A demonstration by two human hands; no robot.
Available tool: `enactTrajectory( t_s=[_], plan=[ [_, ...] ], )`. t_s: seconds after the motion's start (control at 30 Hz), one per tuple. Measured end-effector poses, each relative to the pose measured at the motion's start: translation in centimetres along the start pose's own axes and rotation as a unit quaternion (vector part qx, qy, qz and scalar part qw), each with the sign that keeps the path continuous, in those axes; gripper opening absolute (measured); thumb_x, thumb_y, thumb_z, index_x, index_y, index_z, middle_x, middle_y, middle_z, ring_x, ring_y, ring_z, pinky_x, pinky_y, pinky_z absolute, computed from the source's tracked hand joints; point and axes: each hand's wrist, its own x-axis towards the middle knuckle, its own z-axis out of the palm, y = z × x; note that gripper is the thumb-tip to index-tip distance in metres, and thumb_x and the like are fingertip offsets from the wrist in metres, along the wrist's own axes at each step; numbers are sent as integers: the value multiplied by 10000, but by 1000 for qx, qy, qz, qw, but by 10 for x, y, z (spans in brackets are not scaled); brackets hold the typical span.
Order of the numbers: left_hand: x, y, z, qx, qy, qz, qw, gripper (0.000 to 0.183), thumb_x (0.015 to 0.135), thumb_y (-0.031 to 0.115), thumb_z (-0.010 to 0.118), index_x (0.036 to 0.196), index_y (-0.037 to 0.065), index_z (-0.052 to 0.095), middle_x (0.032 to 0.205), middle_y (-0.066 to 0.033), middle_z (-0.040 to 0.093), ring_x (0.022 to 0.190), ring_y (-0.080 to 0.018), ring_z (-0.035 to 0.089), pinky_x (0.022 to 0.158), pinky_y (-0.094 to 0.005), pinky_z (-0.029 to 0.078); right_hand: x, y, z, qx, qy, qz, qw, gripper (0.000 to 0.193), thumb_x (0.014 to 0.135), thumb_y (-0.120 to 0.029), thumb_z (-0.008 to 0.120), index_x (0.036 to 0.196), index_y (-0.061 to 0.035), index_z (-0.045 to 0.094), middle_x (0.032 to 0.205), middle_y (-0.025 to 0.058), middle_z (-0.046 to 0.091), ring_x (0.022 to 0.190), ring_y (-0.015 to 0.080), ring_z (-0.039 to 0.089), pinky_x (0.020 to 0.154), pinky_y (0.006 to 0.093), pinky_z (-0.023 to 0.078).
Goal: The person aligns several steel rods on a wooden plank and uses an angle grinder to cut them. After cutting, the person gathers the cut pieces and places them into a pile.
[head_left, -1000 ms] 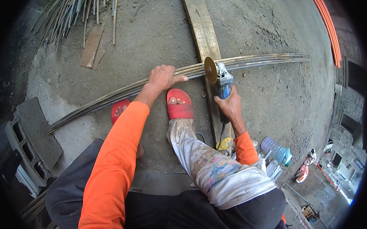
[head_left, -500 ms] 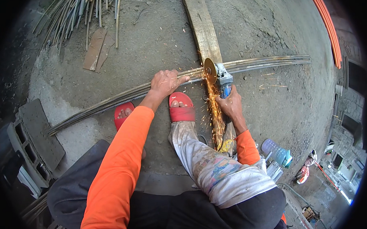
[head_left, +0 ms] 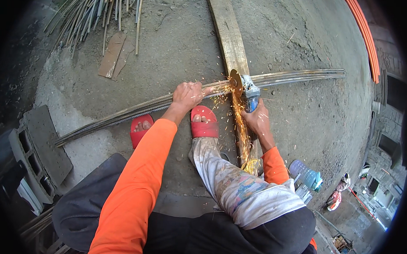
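My left hand (head_left: 187, 96) is closed around a bundle of long steel rebars (head_left: 128, 110), just left of the cutting spot. In my right hand (head_left: 258, 120) is an angle grinder (head_left: 250, 90), gripped by its blue body. Its round brown cutting disc (head_left: 235, 83) stands upright against the bars, and sparks (head_left: 242, 137) stream from it back toward me. Beneath the bars runs a wooden plank (head_left: 229, 36), which props them where the disc touches. The depth of the cut is hidden behind the disc and sparks.
My feet in red slippers (head_left: 204, 129) stand close to the bars. More loose rebars (head_left: 93, 15) lie far left beside a broken brown board (head_left: 112, 54). A hollow concrete block (head_left: 34, 166) sits at left; a plastic bottle (head_left: 306, 174) lies right. Orange pipes (head_left: 366, 36) line the far right.
The view has shifted slightly, so most things sit a little lower and to the right. Both hands keep their holds, and sparks still fly from the disc.
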Motion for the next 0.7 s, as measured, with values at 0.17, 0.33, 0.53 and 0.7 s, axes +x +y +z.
enactTrajectory(
  t_s=[0.17,0.33,0.53,0.7],
  plan=[
    [0,5,-3,-6,-4,0,1000,770,1004,714,477,996,-6,747,963,-276,753,934,-475,732,815,-577,582,-3,10,4,-22,28,-2,999,641,770,-266,836,1236,65,545,1034,331,727,983,489,722,865,519,565],
    [1,5,-3,3,-5,5,1000,768,1010,708,473,976,-8,749,928,-285,748,918,-483,732,808,-578,585,-14,24,6,8,19,-19,1000,605,764,-271,832,1189,52,549,1044,331,723,992,496,714,865,527,559],
    [1,3,0,10,10,18,1000,773,1005,717,473,949,-3,750,895,-289,744,902,-480,734,795,-575,588,-22,26,8,4,8,13,1000,588,742,-276,803,1161,46,545,1041,334,716,982,495,709,868,534,555],
    [0,1,3,10,27,32,999,766,1006,713,476,950,0,750,892,-282,747,879,-475,738,774,-573,592,-19,30,11,5,9,12,1000,576,743,-276,798,1151,40,543,1032,331,717,970,495,708,864,538,553]
  ],
)
